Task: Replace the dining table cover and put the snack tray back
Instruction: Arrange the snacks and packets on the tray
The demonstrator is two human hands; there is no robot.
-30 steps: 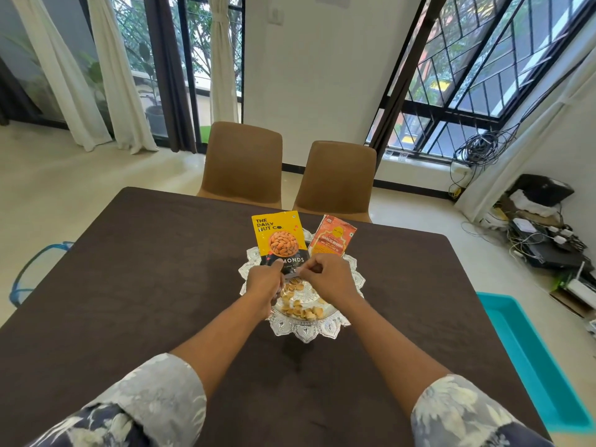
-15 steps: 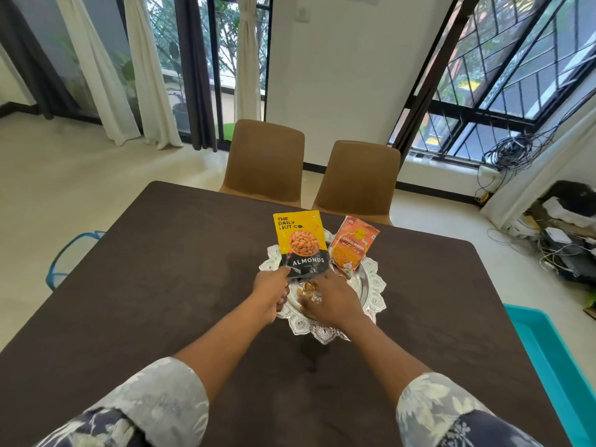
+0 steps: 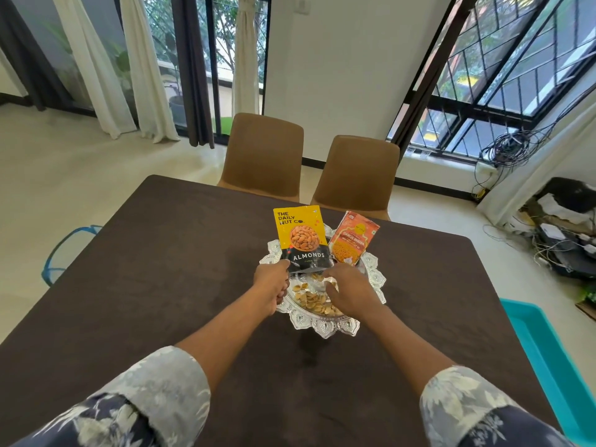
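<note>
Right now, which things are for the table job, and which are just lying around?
For the job: cover, tray, almonds pouch, orange packet, loose snacks, left hand pinching the pouch, right hand over the tray.

Lying about: two chairs, teal tub, blue basket, cables.

Head-worn camera looks forward and down across the table (image 3: 154,285) toward two chairs (image 3: 264,156).
</note>
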